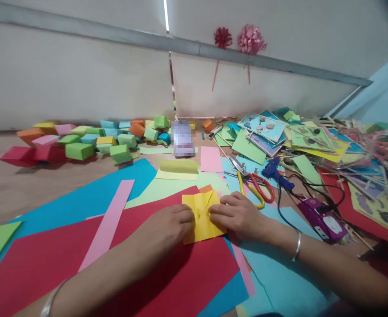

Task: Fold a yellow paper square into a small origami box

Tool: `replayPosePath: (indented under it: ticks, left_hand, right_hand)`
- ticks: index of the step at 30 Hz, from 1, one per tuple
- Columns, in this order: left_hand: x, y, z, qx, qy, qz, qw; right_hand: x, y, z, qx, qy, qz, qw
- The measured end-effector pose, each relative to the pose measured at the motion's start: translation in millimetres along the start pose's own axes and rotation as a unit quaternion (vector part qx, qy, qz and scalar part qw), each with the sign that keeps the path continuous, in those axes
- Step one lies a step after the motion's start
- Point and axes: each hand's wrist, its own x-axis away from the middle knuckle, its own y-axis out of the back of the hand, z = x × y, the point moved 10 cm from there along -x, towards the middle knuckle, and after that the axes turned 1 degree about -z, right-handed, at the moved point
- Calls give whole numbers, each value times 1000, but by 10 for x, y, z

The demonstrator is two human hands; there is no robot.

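Now, red sheet (183, 273): spread wide beneath your left forearm, a flat bed for the work.
Left hand (172, 224): fingers bunched narrow, tips on the left side of the yellow paper; your thumb is hidden, so I can't tell a pinch from a press.
Right hand (245, 218): fingers loosely curled, tips on the paper's right side; again, pinch or press, I can't tell.
Yellow paper (201, 222): there it is, right between your hands, lying on the red, with creases across it and one slanting near its far right corner.
Creases: the step looks like working these folds, so I'd keep both hands' pressure even, line up the edges first, then run a fingertip firmly along each fold.
Pink strip (114, 220): left of your left hand, slanting away from you, clear of your fingers.
Scissors (245, 172): just beyond your right hand, handles towards it; mind your knuckles there.
Glue gun (275, 171): past your right hand and further right, cord trailing; best keep sleeve and paper off it.
Pale yellow paper (177, 169): straight beyond your left hand, one fold standing up.
Paper blocks (79, 151): far left of your left hand, a colourful row.
Paper flowers (223, 38): furthest off, up beyond both hands, against the wall.
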Motion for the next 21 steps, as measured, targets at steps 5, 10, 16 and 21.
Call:
replayPosePath:
  ticks: [5,10,16,21]
  left_hand:
    - [-14,-173,-17,-82,-30,63,994]
    - [-8,-324,-69,-270,-65,109,954]
    - [94,-401,-343,-402,-155,102,897]
    - [99,-396,-373,-399,-173,97,895]
  right_hand:
    - [-48,-78,39,36,-9,66,997]
    - [-40,-42,40,14,-2,71,997]
    - [-30,49,87,19,14,26,999]
    - [-47,27,156,-5,31,-7,999]
